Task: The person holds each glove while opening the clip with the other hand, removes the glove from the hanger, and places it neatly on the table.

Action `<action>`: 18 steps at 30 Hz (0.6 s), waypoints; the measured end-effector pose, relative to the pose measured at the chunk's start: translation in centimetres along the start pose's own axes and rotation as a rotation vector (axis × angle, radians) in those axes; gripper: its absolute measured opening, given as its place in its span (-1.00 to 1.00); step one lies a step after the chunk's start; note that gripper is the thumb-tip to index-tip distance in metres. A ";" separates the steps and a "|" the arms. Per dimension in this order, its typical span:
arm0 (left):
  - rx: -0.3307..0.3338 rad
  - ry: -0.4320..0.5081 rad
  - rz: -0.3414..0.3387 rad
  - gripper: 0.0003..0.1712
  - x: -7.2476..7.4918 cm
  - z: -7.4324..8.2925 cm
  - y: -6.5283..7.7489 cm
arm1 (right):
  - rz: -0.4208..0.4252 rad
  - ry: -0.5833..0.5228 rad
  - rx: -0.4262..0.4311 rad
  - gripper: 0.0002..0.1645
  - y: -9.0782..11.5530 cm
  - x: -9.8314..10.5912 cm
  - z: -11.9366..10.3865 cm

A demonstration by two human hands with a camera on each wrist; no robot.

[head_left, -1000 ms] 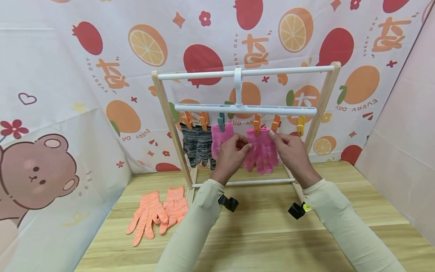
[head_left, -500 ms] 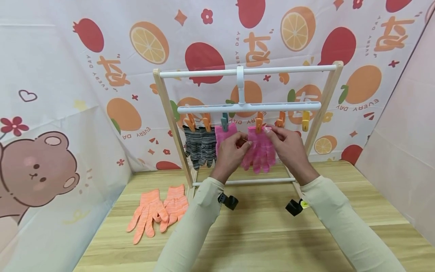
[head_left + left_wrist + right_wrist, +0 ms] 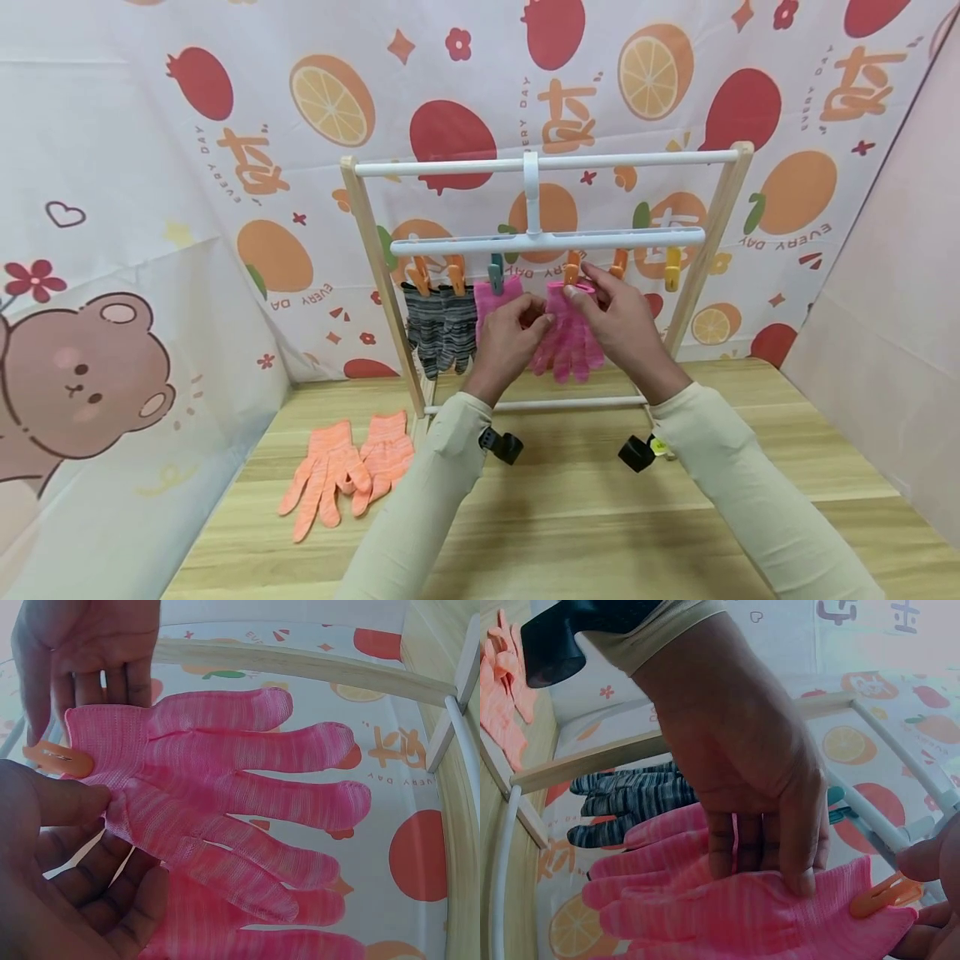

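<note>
- Behind the hanger, a fruit-printed cloth is forming the back wall, and a pale bear-printed cloth is closing the left side.
- Below the hanger, a wood-grain table is filling the foreground.
- Around the hanger, a wooden rack is standing on the table, its white top rail carrying the hook.
- Below the hanger's middle, the left hand is pinching the pink glove near its cuff.
- Below the hanger's right half, the right hand is now sitting farther left than a second ago, nearing the orange peg; work is seemingly shifting from the cuff's corner to the peg. I cannot tell whether it is pinching anything.
- Under the hanger, just right of its hook, the pink glove is hanging; another pink glove and grey gloves are hanging leftward. Orange gloves are lying below left.
- Under the hanger, the orange peg is overlapping the cuff; a yellow peg is dangling at the right end.
</note>
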State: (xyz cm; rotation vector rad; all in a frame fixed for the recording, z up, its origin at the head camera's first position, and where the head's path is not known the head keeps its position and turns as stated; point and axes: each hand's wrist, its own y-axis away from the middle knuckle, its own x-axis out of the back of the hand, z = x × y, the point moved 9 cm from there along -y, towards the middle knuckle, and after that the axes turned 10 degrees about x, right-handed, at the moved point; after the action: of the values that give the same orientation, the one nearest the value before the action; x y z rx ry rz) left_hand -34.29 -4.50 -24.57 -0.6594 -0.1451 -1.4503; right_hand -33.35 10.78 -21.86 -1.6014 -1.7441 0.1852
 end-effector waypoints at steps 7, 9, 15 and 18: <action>-0.007 -0.026 0.001 -0.84 0.1 -0.2 -0.2 | -0.020 -0.032 -0.019 -0.21 -0.8 -0.7 -0.5; -0.016 -0.024 0.001 -0.85 0.1 -0.2 -0.3 | -0.014 -0.073 -0.021 -0.23 -1.0 -0.8 -0.6; -0.024 -0.016 0.006 -0.85 0.4 -0.1 -0.2 | 0.021 -0.168 0.005 -0.32 -1.5 -0.6 -1.2; -0.023 -0.019 0.007 -0.86 0.4 -0.1 -0.2 | 0.046 -0.193 0.014 -0.40 -1.6 -0.4 -1.2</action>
State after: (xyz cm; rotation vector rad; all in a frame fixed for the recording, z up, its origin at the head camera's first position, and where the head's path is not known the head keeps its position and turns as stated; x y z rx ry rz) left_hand -34.45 -4.91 -24.43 -0.6915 -0.1408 -1.4411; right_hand -33.90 9.61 -20.31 -1.6604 -1.8467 0.3844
